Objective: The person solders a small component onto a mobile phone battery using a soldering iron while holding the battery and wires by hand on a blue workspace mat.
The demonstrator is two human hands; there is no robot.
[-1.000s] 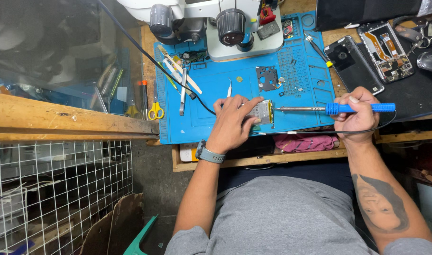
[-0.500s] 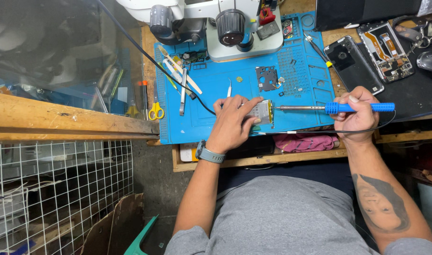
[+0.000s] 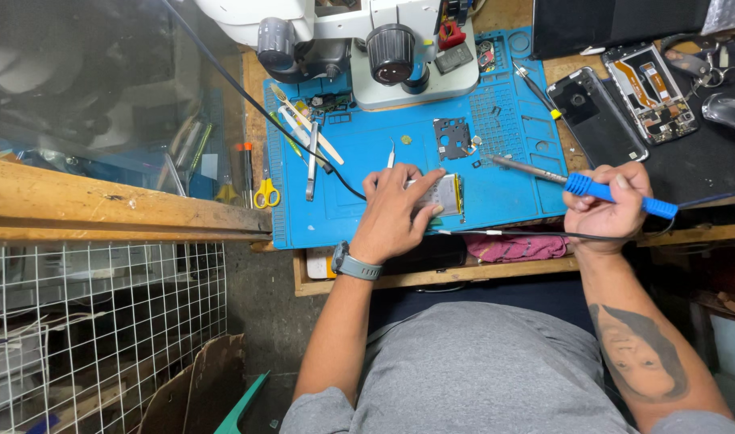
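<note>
My left hand (image 3: 396, 210) presses down on a small silver phone part (image 3: 445, 194) lying on the blue work mat (image 3: 359, 201), fingers spread over its left side. My right hand (image 3: 611, 209) grips a soldering iron (image 3: 592, 187) by its blue handle. The iron's metal tip points left and hovers above the mat, to the right of the part and apart from it. A black cord runs from the iron's handle past my wrist.
A white microscope (image 3: 383, 48) stands at the back of the mat. Tweezers (image 3: 311, 153), yellow scissors (image 3: 265, 191), a dark metal shield (image 3: 451, 137), a black phone back (image 3: 596, 116) and an opened phone (image 3: 650, 82) lie around. A pink cloth (image 3: 516, 245) sits at the bench edge.
The soldering iron has tilted, with its tip raised and drawn back to the right, away from the silver part. My left hand stays on the part.
</note>
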